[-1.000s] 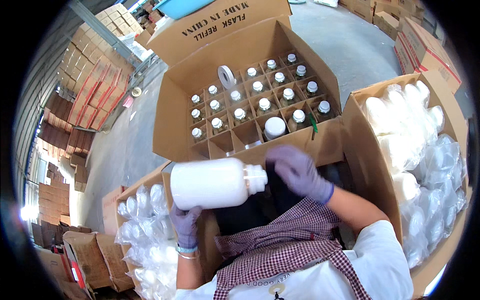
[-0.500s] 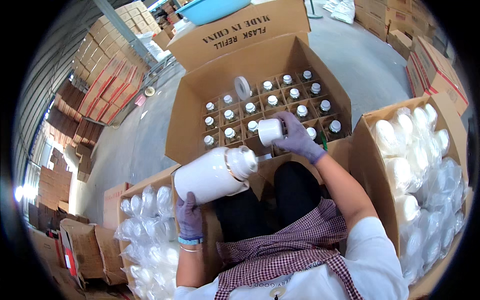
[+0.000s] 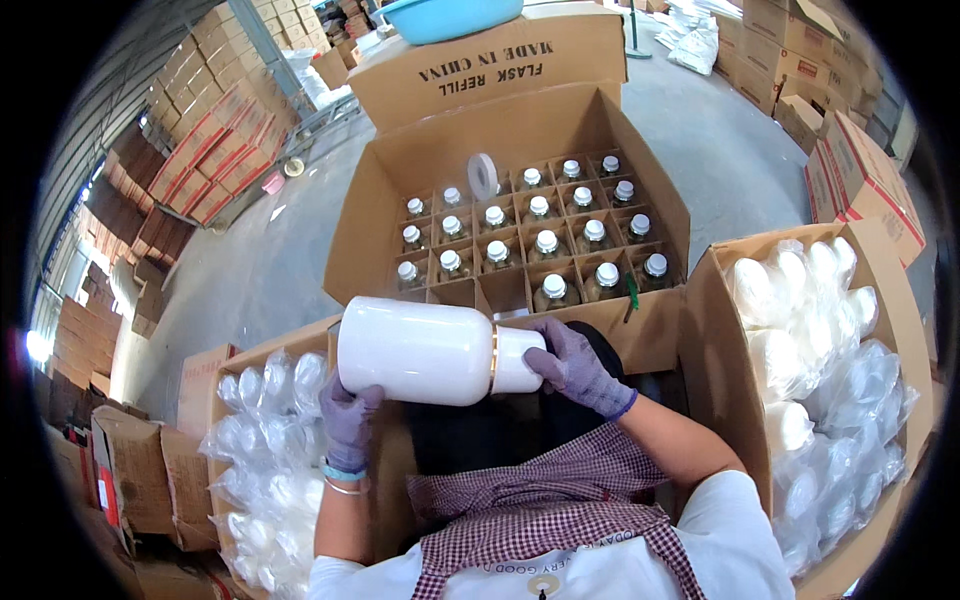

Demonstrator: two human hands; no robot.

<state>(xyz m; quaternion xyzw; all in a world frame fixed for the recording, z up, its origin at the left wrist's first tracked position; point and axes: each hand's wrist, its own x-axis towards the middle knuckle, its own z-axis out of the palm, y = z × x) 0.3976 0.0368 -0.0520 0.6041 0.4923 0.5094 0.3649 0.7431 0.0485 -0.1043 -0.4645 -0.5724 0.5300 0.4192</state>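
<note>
A white vacuum flask (image 3: 415, 352) lies sideways above my lap, its base to the left and its neck end to the right. My gloved left hand (image 3: 352, 415) grips it at the base, fingers partly hidden behind the body. On the neck end sits a white cup lid (image 3: 518, 360), with a thin gold band beside it. My gloved right hand (image 3: 580, 370) is wrapped round that lid. Just beyond the flask stands a carton (image 3: 370, 225) divided into cells, holding several glass flask refills with white caps (image 3: 546, 241).
A roll of tape (image 3: 482, 176) rests on the carton's dividers. Boxes of plastic-wrapped white parts stand at my left (image 3: 275, 440) and right (image 3: 800, 370). A blue basin (image 3: 450, 18) sits on the carton's raised flap. Stacked cartons (image 3: 215, 150) rise at the back left.
The lid in my right hand has moved left and down onto the flask's neck, covering it. My left hand has turned the flask nearly level. The view has shifted slightly.
</note>
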